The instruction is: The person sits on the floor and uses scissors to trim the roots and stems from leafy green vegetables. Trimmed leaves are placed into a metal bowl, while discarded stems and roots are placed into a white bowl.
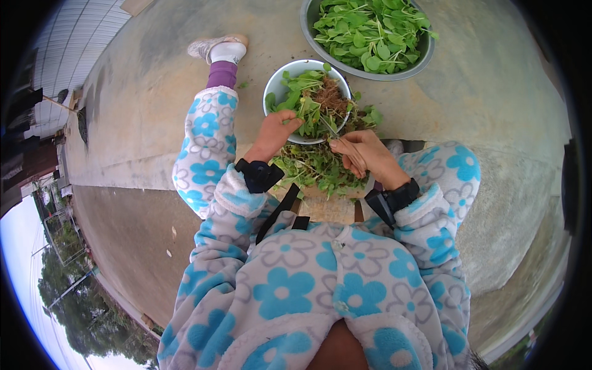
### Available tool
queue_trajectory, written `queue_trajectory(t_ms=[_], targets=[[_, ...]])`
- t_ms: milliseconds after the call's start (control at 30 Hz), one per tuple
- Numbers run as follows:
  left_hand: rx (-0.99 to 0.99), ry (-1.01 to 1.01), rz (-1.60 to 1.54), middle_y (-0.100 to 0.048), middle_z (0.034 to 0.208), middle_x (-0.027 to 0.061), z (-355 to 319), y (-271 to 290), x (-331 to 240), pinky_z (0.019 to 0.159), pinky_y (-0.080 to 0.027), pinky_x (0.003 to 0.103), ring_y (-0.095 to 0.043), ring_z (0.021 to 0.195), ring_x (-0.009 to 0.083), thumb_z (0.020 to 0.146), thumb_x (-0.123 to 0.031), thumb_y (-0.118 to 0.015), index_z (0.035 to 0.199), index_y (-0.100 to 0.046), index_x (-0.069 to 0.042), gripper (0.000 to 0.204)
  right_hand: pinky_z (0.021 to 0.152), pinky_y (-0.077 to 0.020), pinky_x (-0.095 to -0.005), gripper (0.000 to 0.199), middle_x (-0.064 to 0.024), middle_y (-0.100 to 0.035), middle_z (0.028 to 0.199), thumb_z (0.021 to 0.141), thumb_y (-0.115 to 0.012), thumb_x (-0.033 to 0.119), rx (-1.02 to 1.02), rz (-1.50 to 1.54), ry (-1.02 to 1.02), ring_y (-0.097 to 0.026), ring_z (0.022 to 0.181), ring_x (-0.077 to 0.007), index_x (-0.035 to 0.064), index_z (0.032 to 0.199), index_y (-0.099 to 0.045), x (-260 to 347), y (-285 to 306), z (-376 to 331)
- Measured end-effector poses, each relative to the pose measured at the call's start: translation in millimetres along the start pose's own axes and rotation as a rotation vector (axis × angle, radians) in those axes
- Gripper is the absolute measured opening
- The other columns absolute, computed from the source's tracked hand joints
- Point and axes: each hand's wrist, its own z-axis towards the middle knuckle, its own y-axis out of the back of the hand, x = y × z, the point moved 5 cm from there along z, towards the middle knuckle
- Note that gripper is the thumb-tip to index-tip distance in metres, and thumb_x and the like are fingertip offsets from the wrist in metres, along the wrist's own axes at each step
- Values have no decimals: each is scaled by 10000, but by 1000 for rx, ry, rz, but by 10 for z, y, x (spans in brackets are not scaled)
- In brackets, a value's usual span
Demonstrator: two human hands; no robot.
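A fleecy jacket (283, 293) with blue and grey flowers is nearest, its cuffs ending at two black wrist straps: one strap (261, 177) on the left wrist, the other strap (398, 198) on the right. Beyond the lap, a heap of leafy stems (317, 168) lies between the knees, on the near side of a pale tub (269, 94) and touching it. The right hand (368, 155) is closed around what look like scissors (331, 129), their thin metal end pointing up and left over the near rim of the tub. The left hand (279, 131) is at the near left of the rim, thumb and fingers pinched on a green plant (313, 123). Inside the tub sit loose green leaves (301, 83), with a tangle of brown roots (332, 98) to their right. A shoe (213, 47) rests to the left, beyond the tub. Just past the tub on the right, a grey basin (322, 54) is heaped with green leaves (373, 34). All around runs the concrete floor (142, 98), and trees (74, 290) stand outside at the far left
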Motion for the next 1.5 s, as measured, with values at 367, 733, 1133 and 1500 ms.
queue_trajectory(t_ms=[367,733,1133,1500], targets=[[135,-42,-235,-649,908,-41,-227,-148,-196,759,-423,229,-527,843,42,968,-143,-628,969,-689,-4,152,425,-327,-244,434,0,-531,580,908,-742,438,-50,-122,57,-459,454,-72,22,817,-656,85,-13,-33],[184,-112,-53,-612,797,-2,-327,-188,-409,713,-437,263,-525,762,77,918,-207,-676,927,-673,0,207,543,-451,-388,377,-142,-548,522,841,-742,332,-191,-486,259,-528,481,-261,-25,732,-684,105,11,7],[296,78,-521,-695,981,-5,-355,-235,-219,860,-462,259,-591,944,87,954,-180,-639,1031,-708,-19,191,550,-460,-379,410,-108,-577,538,843,-765,359,-297,-342,174,-542,490,-209,-39,781,-686,19,142,24],[459,-93,-79,-589,730,12,-509,-398,-530,630,-406,296,-505,705,83,907,-206,-691,865,-671,13,224,572,-440,-301,213,-44,-554,684,855,-726,42,-268,-26,478,-488,626,-106,-28,1019,-611,14,67,62]])
